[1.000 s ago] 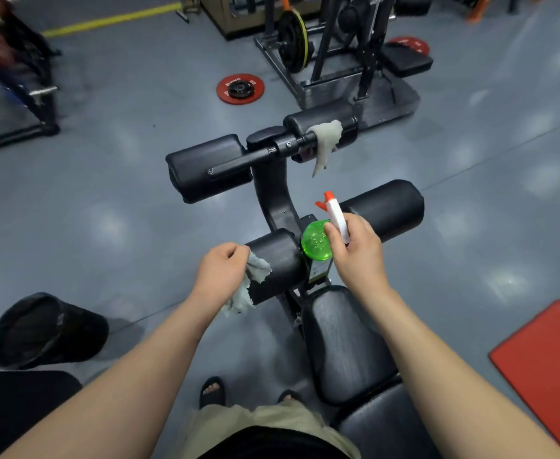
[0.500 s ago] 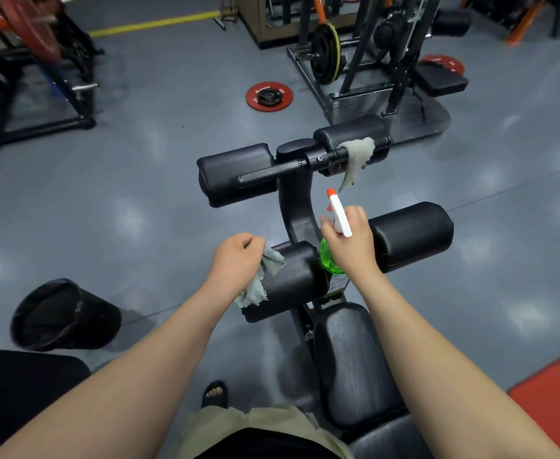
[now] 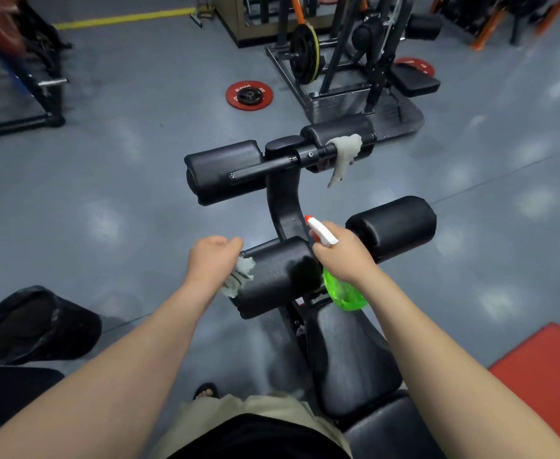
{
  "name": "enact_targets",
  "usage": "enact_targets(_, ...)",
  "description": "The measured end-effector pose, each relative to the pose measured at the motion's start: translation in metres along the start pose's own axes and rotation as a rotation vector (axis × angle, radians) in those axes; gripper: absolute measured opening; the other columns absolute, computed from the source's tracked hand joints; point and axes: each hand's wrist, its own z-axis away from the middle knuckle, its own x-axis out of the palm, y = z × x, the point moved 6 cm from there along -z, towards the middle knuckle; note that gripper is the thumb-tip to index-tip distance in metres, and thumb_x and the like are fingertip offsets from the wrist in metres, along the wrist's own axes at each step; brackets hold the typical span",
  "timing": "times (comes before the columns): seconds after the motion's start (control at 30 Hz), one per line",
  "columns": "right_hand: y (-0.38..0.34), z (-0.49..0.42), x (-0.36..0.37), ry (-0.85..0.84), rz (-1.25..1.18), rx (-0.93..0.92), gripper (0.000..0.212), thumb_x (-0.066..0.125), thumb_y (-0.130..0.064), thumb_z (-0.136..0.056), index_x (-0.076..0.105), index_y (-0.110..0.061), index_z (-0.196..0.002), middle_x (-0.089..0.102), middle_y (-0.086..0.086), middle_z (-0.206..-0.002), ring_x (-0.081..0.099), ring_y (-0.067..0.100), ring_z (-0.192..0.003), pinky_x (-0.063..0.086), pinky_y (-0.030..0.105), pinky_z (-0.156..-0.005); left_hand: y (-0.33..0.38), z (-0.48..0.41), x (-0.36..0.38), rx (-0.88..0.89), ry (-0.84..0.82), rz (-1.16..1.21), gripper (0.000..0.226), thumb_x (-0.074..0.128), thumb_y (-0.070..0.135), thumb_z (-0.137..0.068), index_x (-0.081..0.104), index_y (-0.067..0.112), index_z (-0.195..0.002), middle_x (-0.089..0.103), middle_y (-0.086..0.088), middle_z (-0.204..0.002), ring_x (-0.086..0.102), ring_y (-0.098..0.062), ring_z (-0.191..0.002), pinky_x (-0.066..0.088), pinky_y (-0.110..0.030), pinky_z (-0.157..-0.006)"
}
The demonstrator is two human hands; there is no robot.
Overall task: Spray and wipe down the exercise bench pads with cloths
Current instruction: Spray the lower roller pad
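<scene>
Your right hand (image 3: 341, 256) grips the spray bottle (image 3: 343, 291), now swung off the near-left roller pad (image 3: 272, 276), which shows what looks like a fresh wet patch. Your left hand (image 3: 214, 260) clutches the cloth (image 3: 239, 278) at that pad's left end; wiping comes next.

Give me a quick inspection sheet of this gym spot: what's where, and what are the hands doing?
Surface: grey floor; black seat pad.
Job's things: green spray bottle; cloth at the end of the near left roller pad; second cloth draped over the far bar.
Clutter: red weight plate on the floor; black bin at left.
Hands: left hand grips the cloth; right hand grips the spray bottle.
Cables: nothing seen.
Surroundings: weight rack beyond; red mat at right.
</scene>
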Motion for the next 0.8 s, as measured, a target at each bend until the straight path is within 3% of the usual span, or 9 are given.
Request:
enact_targets(0.07,0.010,0.018,0.011,-0.054,0.051,0.068,0.007,0.052,-0.025,-0.082,0.056,-0.025,-0.088,0.063,-0.005,-0.084,0.060,0.023,-0.080,0.053,0.042,-0.078,-0.006,-0.005,-0.001,-0.010,-0.016,0.008,0.035,0.058,0.026,-0.077,0.028,0.023,-0.059,0.030,0.006,-0.046,0.041,-0.025,-0.039,0.028,-0.023,-0.043)
enact_targets(0.13,0.017,0.035,0.020,-0.077,0.077,0.112,0.005,0.051,-0.023,-0.081,0.054,-0.022,-0.085,0.061,-0.004,-0.080,0.058,0.024,-0.077,0.053,0.043,-0.076,-0.013,-0.008,0.000,-0.040,-0.061,0.039,0.027,0.058,0.025,-0.076,0.034,0.020,-0.064,0.047,-0.004,-0.047,0.057,-0.033,-0.040,0.037,-0.025,-0.044)
enact_targets(0.23,0.021,0.060,0.031,-0.138,0.062,0.230,0.029,0.048,-0.027,-0.078,0.065,-0.033,-0.101,0.065,-0.004,-0.085,0.067,0.026,-0.080,0.059,0.044,-0.077,-0.019,-0.011,-0.003,-0.019,-0.078,0.012,0.018,0.060,0.026,-0.076,0.045,0.016,-0.070,0.061,-0.009,-0.058,0.059,-0.029,-0.050,0.044,-0.029,-0.048)
enact_targets(0.33,0.024,0.080,0.032,-0.104,0.066,0.297,0.048,0.048,-0.025,-0.080,0.064,-0.046,-0.120,0.065,-0.003,-0.089,0.068,0.027,-0.084,0.057,0.036,-0.073,-0.025,-0.015,-0.010,0.015,-0.044,-0.082,0.019,0.062,0.028,-0.082,0.053,0.011,-0.083,0.061,-0.003,-0.073,0.057,-0.025,-0.065,0.044,-0.030,-0.055)
enact_targets(0.4,0.024,0.093,0.029,-0.024,0.068,0.309,0.027,0.049,-0.021,-0.082,0.067,-0.032,-0.100,0.060,-0.001,-0.080,0.062,0.028,-0.078,0.050,0.034,-0.067,-0.029,-0.017,-0.015,0.015,-0.044,-0.105,0.016,0.061,0.026,-0.085,0.055,0.012,-0.091,0.064,-0.002,-0.079,0.058,-0.023,-0.068,0.042,-0.030,-0.055)
enact_targets(0.43,0.023,0.101,0.029,0.010,0.073,0.322,0.011,0.050,-0.020,-0.083,0.060,-0.023,-0.085,0.058,0.001,-0.077,0.058,0.030,-0.075,0.048,0.036,-0.066,-0.032,-0.018,-0.017,0.017,-0.063,-0.108,0.012,0.060,0.025,-0.085,0.056,0.016,-0.092,0.067,-0.002,-0.082,0.061,-0.023,-0.070,0.042,-0.029,-0.056)
enact_targets(0.47,0.022,0.108,0.030,0.024,0.082,0.324,0.008,0.051,-0.019,-0.084,0.053,-0.019,-0.076,0.057,0.002,-0.075,0.056,0.030,-0.074,0.047,0.037,-0.065,-0.035,-0.019,-0.018,0.020,-0.085,-0.108,0.009,0.058,0.024,-0.085,0.058,0.019,-0.092,0.070,-0.003,-0.084,0.064,-0.024,-0.072,0.043,-0.028,-0.056)
enact_targets(0.67,0.000,0.135,0.068,-0.114,-0.037,0.363,0.008,0.053,-0.021,-0.081,0.060,-0.017,-0.078,0.066,0.001,-0.076,0.069,0.028,-0.075,0.056,0.042,-0.072,-0.050,-0.017,-0.024,0.042,-0.184,-0.126,0.010,0.054,0.016,-0.088,0.064,0.019,-0.087,0.069,-0.005,-0.067,0.057,-0.021,-0.054,0.040,-0.023,-0.049)
enact_targets(0.8,-0.008,0.144,0.096,-0.089,-0.029,0.446,0.030,0.048,-0.027,-0.077,0.067,-0.025,-0.100,0.069,0.001,-0.092,0.067,0.029,-0.086,0.056,0.041,-0.077,-0.066,-0.019,-0.029,0.066,-0.213,-0.135,0.009,0.058,0.014,-0.090,0.066,0.014,-0.087,0.062,0.003,-0.068,0.054,-0.016,-0.058,0.039,-0.024,-0.053)
